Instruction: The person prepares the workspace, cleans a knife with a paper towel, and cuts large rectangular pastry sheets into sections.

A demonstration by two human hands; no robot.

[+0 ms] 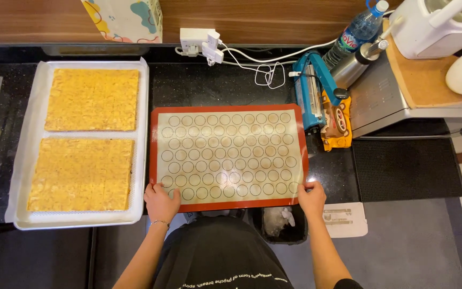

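A beige silicone baking mat with a red border and rows of printed circles lies flat on the black counter. My left hand pinches its near left corner. My right hand pinches its near right corner. Left of the mat stands a white perforated tray lined with paper, carrying two golden-yellow slabs scored into squares, one at the far end and one nearer me.
A blue heat sealer and a yellow snack bag lie right of the mat. Behind are a socket with white chargers and cables, a water bottle, a steel appliance and a black mat.
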